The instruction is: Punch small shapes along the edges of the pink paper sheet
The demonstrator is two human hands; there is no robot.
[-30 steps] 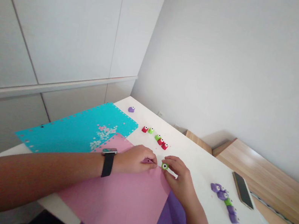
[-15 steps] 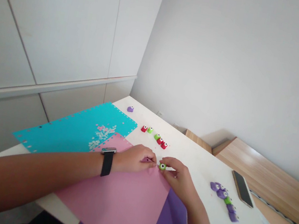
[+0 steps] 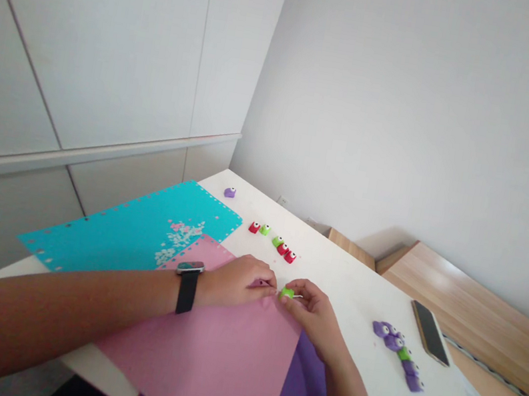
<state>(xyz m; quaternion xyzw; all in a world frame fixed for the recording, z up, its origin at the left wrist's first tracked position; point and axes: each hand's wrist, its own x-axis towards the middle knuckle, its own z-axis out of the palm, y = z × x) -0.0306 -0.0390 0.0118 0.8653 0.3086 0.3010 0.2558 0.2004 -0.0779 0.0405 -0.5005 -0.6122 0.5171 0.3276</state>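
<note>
- A small green paper punch (image 3: 286,293) sits at the far edge of a pink sheet (image 3: 222,360), toward its right corner, in a person's right hand (image 3: 315,309).
- The right hand's fingers pinch the green punch between thumb and fingertips.
- Just to the left, the left hand (image 3: 243,281) rests on the same sheet, its thumb and fingers closed on the far edge, where a bit of pink paper curls up between them.
- A watch (image 3: 187,286) with a black band circles the left wrist.
- Beneath the pink sheet, a purple sheet (image 3: 305,394) shows on the near right.
- To the far left lies a blue sheet (image 3: 133,223), holes punched along its edges, with pale and pink paper bits (image 3: 180,236) scattered on it; the pink sheet overlaps its right part.
- Beyond the hands, red and green punches (image 3: 278,241) line the white desk (image 3: 346,286), and a lone purple punch (image 3: 229,192) stands near the far corner.
- On the right, a cluster of purple punches (image 3: 393,342) surrounds one green one, near a dark-screened phone (image 3: 429,332).
- White cabinets (image 3: 117,45) rise at left; wooden furniture (image 3: 474,307) stands past the desk at right.
</note>
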